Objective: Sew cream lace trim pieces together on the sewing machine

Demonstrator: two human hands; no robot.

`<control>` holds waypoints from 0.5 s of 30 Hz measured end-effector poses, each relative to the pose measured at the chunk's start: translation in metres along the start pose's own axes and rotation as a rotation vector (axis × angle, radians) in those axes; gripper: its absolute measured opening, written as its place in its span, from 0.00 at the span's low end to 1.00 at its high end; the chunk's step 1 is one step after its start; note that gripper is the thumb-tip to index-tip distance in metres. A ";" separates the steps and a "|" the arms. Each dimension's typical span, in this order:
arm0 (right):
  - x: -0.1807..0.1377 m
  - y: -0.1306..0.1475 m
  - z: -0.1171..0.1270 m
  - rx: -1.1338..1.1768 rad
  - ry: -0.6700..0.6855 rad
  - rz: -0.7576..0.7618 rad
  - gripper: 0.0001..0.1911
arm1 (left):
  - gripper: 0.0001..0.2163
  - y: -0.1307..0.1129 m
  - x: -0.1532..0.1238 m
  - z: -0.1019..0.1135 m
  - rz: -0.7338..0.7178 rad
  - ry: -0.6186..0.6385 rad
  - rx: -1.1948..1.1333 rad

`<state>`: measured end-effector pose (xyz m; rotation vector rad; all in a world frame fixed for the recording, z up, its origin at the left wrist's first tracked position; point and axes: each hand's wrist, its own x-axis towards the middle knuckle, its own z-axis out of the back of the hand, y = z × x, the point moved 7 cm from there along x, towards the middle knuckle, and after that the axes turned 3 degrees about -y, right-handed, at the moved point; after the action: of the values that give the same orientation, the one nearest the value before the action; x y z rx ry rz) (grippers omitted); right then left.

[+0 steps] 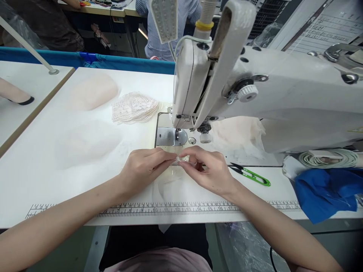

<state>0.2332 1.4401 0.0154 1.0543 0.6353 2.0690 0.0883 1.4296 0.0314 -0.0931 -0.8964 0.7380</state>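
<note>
Just in front of the sewing machine's needle plate (167, 136), my left hand (144, 164) pinches a small piece of whitish sheer fabric (178, 159) between thumb and fingertips. Facing it, my right hand (211, 170) pinches the same piece, so the fingertips of both nearly meet. Most of the piece is hidden by my fingers. Above and behind the hands stands the white sewing machine head (187, 83). Green thread snips (251, 175) lie to the right of my right hand. A stack of cream lace pieces (134, 108) rests beyond my left hand.
Pale sheer pieces (96, 90) lie on the table's left. More beige fabric (238, 132) sits under the machine arm. Blue cloth (326, 190) and a coiled pale cord (326, 158) are at right. A printed ruler (170, 209) runs along the front edge. Other people are beyond the table.
</note>
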 end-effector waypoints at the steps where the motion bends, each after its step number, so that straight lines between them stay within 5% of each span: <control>1: 0.000 0.000 0.000 0.001 0.005 -0.001 0.06 | 0.02 -0.001 0.000 0.000 -0.007 -0.003 0.001; 15: -0.001 0.005 -0.002 -0.048 0.010 0.095 0.05 | 0.04 -0.001 0.001 0.002 -0.053 -0.082 0.094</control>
<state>0.2300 1.4358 0.0174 1.0655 0.5471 2.1623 0.0873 1.4287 0.0335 0.0446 -0.9377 0.7379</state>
